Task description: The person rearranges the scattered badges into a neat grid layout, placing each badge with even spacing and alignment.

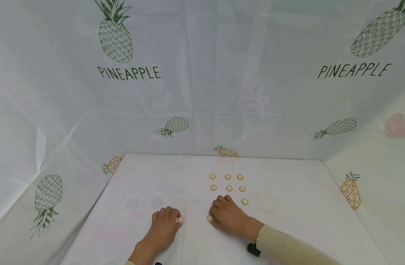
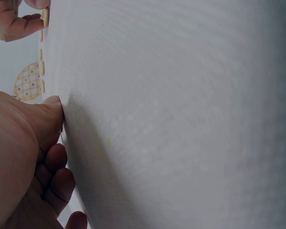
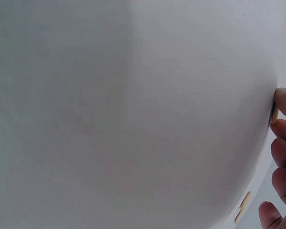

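Note:
My left hand (image 1: pixel 164 222) is on the white table with its thumb and forefinger pinching a pale, round, button-like disc (image 1: pixel 180 219). In the left wrist view the left thumb (image 2: pixel 50 112) presses close to the forefinger, and that disc is hidden. To the right, my right hand (image 1: pixel 229 217) pinches another such disc (image 1: pixel 210 218) at its edges. The right wrist view shows this disc (image 3: pixel 275 114) edge-on, thin and tan, between thumb and forefinger. Beyond the right hand, several matching discs (image 1: pixel 229 188) lie flat in rows, with a single disc (image 1: pixel 245 201) nearer.
A white cloth covers the table (image 1: pixel 139 184). Pineapple-printed fabric (image 1: pixel 205 92) rises behind it and along both sides. A small black object (image 1: pixel 253 249) shows beside the right sleeve (image 1: pixel 288 244); another dark bit (image 1: pixel 158 263) shows at the bottom edge.

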Demonstrator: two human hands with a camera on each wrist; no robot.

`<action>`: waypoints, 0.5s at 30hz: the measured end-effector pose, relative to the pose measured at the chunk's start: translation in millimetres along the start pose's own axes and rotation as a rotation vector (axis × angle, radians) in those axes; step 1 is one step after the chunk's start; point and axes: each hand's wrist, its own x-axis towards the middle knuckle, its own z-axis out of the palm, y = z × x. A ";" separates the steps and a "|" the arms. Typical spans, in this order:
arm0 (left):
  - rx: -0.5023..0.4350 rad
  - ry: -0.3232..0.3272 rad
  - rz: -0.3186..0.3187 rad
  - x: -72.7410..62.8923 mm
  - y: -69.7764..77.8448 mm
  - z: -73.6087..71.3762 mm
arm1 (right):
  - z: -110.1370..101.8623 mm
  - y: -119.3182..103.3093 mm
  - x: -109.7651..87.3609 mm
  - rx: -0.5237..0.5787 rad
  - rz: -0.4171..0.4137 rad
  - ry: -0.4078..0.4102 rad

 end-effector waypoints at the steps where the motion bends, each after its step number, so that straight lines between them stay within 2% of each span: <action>1: -0.003 -0.002 -0.003 0.1 0.4 -0.7 | 0.0 0.0 1.0 0.007 0.005 -0.006; 6: -0.015 -0.005 -0.019 1.2 0.3 -0.2 | 0.2 -0.6 5.5 0.040 0.015 -0.022; 15: -0.008 -0.006 -0.024 0.6 -2.0 4.3 | 1.3 1.0 9.0 -0.018 -0.005 -0.012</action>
